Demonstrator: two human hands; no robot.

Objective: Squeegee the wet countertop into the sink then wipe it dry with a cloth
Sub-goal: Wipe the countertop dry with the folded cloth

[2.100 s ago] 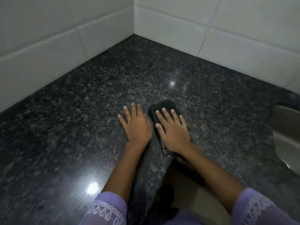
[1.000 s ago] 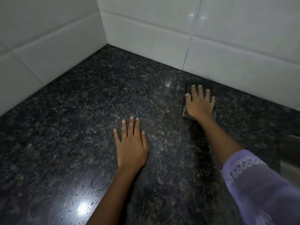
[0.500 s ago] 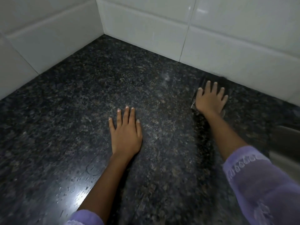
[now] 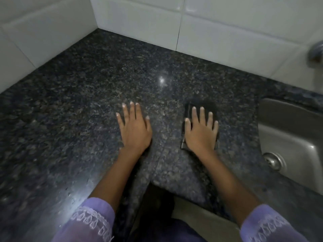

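Observation:
A dark folded cloth [image 4: 207, 104] lies flat on the speckled black granite countertop [image 4: 87, 95], a short way left of the steel sink [image 4: 290, 137]. My right hand [image 4: 201, 131] presses down on the cloth with straight, spread fingers and covers most of it. My left hand [image 4: 134, 128] rests palm down on the bare granite beside it, fingers straight, holding nothing. No squeegee is in view.
White tiled walls [image 4: 139, 20] meet in a corner at the back left. A metal tap fitting [image 4: 316, 51] shows at the right edge. The sink drain [image 4: 272, 161] sits low in the basin. The counter's front edge has an inner corner near my body [image 4: 152, 184].
My right hand has drawn the cloth back from the rear wall toward me, closer to the sink. My left hand has stayed flat on the granite.

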